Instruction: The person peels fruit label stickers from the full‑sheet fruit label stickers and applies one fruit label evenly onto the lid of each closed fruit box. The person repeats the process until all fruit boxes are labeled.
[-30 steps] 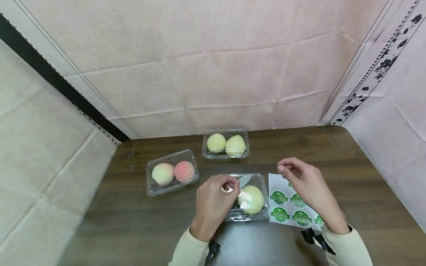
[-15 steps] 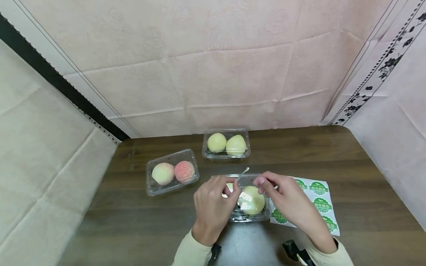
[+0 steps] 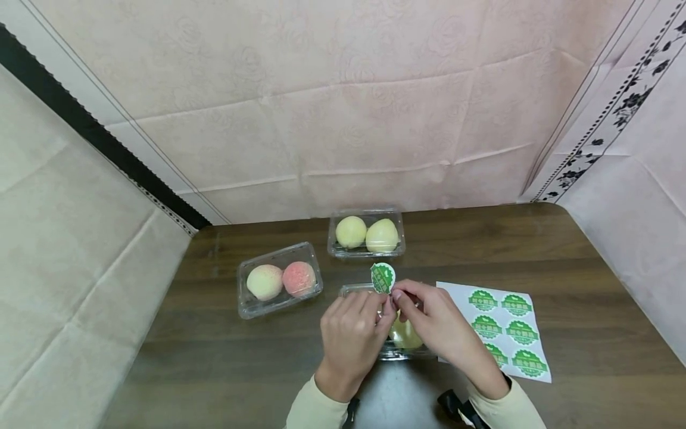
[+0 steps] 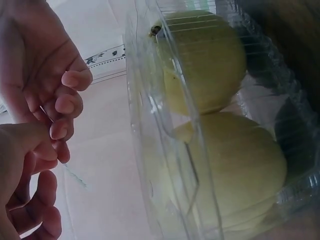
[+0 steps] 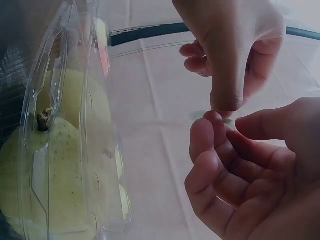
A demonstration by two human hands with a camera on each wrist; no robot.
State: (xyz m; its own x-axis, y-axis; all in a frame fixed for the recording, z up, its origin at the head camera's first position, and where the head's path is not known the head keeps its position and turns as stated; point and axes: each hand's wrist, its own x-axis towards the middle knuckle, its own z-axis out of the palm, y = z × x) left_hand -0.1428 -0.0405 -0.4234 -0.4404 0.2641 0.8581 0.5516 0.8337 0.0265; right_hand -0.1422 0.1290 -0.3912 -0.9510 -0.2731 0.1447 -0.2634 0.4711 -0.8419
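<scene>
Pinching a green sticker (image 3: 383, 277) (lettering too small to read) in left hand (image 3: 351, 339) fingers, above a clear box (image 3: 398, 355), near a matching sheet (image 3: 504, 329); cannot tell if gripping with right hand (image 3: 442, 325).

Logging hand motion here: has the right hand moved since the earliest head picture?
Yes. Against the sticker sheet in the head view, the right hand has moved left, to beside the left hand.
</scene>
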